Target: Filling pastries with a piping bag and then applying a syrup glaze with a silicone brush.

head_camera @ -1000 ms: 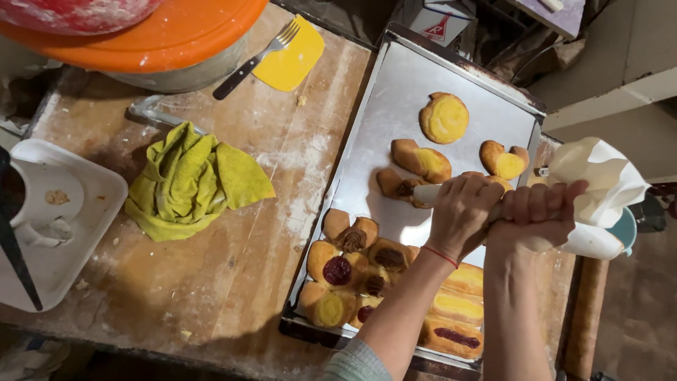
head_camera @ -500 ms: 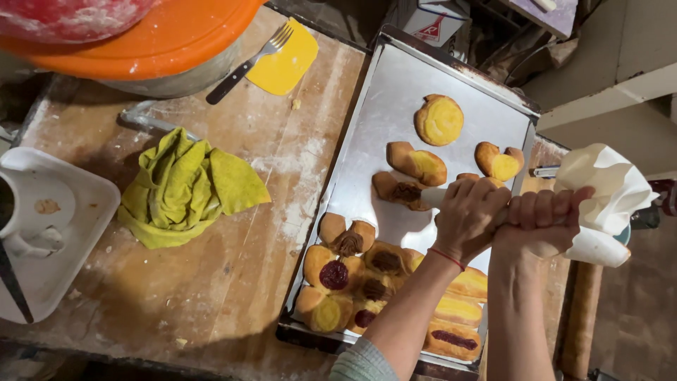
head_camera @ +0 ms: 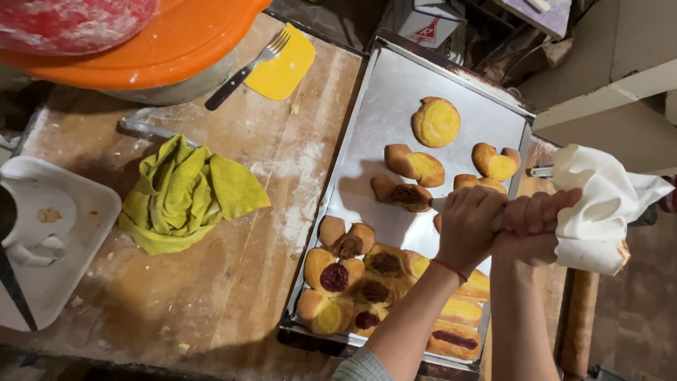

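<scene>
White piping bag (head_camera: 599, 212) sits clamped in both fists: left hand (head_camera: 469, 229) w/ a tight grip near the nozzle end, right hand (head_camera: 532, 226) squeezing the bulk behind. Nozzle hangs over a brown-filled pastry (head_camera: 402, 194) on the metal tray (head_camera: 395, 92). Green cloth (head_camera: 183, 194) lies on the floury worktop (head_camera: 233, 282) nearby.

Showing as matt grey metal, scuffed and dull: the baking tray (head_camera: 395, 113). Looking worn, rough and flour-dusted: the wooden bench (head_camera: 233, 233). Lying soft and crumpled: a yellow-green cloth (head_camera: 180, 194). Appearing smooth and white, creased like cloth or plastic: the piping bag (head_camera: 596, 212). Gleaming glossy orange plastic: the lid (head_camera: 155, 49).
</scene>
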